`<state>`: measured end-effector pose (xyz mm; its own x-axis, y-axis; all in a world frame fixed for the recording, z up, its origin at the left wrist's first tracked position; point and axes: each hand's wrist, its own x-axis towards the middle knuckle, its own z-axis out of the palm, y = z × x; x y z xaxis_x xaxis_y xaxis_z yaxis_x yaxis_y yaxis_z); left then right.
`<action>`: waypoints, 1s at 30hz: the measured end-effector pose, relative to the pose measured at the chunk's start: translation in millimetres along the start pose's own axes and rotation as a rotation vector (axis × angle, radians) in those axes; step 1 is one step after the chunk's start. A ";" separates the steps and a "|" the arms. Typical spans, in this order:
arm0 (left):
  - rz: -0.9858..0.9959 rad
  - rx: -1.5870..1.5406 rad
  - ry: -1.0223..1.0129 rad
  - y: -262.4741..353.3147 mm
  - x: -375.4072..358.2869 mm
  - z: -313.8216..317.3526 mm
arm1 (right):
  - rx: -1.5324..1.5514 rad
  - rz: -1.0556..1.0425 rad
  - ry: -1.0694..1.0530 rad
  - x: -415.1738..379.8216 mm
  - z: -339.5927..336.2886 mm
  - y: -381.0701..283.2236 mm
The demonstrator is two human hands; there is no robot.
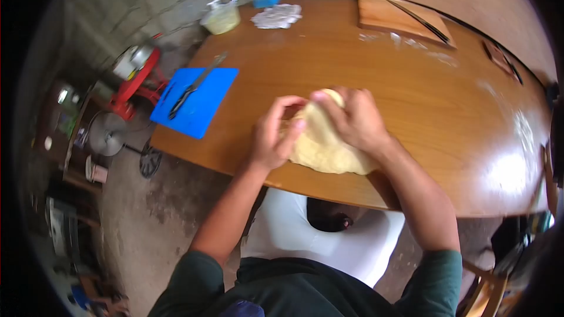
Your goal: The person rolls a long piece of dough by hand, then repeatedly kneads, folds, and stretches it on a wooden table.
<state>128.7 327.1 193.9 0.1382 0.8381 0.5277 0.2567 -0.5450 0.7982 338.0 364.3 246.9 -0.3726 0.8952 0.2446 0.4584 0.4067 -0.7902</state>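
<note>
A pale yellow lump of dough (329,149) rests on the wooden table (282,76) close to its front edge. My left hand (279,135) grips the dough's left side, with thumb and fingers curved around it. On the other side, my right hand (355,120) is closed over the upper right part, fingers wrapped over the far end. Part of the dough is folded up between both hands. The right fingertips are partly hidden behind it.
A knife (191,91) lies on a blue cutting board (202,111) at the table's left edge. Farther back are a plastic tub (222,20), a crumpled whitish sheet (277,16) and a wooden board (399,20). Flour smears (523,132) mark the right side. A white plastic chair (282,229) stands below.
</note>
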 end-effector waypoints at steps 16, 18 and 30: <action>0.027 0.236 -0.101 23.6 28.0 6.0 | 0.087 -0.195 0.195 13.2 10.1 22.9; 0.110 0.274 -0.046 15.3 32.8 13.1 | 0.043 -0.155 0.204 11.7 5.8 28.2; 0.110 0.199 -0.034 17.3 30.9 11.6 | -0.047 -0.228 0.218 10.1 6.4 16.7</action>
<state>148.5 343.9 220.7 0.2075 0.7760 0.5956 0.4214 -0.6204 0.6615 336.7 379.0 232.5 -0.2902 0.7961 0.5310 0.4217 0.6045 -0.6759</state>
